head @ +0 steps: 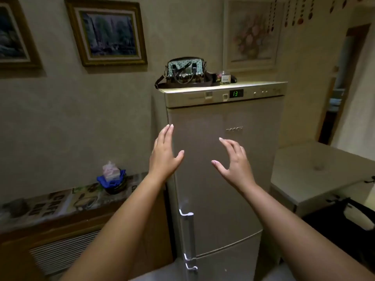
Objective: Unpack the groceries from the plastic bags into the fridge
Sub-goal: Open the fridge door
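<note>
Left hand [165,151]: raised in front of the fridge [223,179], arm extended, palm turned inward, fingers straight and together pointing up, thumb spread to the side. Empty. Its fingertips overlap the door's upper left edge in view; contact cannot be told.

Right hand [234,161]: raised at a similar height, arm extended, fingers spread wide and curled, thumb out toward the other hand. Empty, over the middle of the upper door.

Fridge: tall, silver, both doors shut; green display reads 13 on the top panel. Vertical handle [187,236] along the left edge, below the hands, with a second short one on the lower door.

On top of the fridge: patterned handbag [183,73], small jar [224,77] beside it.

Left side: patterned shelf [60,203] butts near the fridge's edge, holding a bowl with blue cloth [113,179]. Right side: pale counter [316,175] close against the fridge. Open space remains between the two hands.

Plastic bags: none identifiable.
</note>
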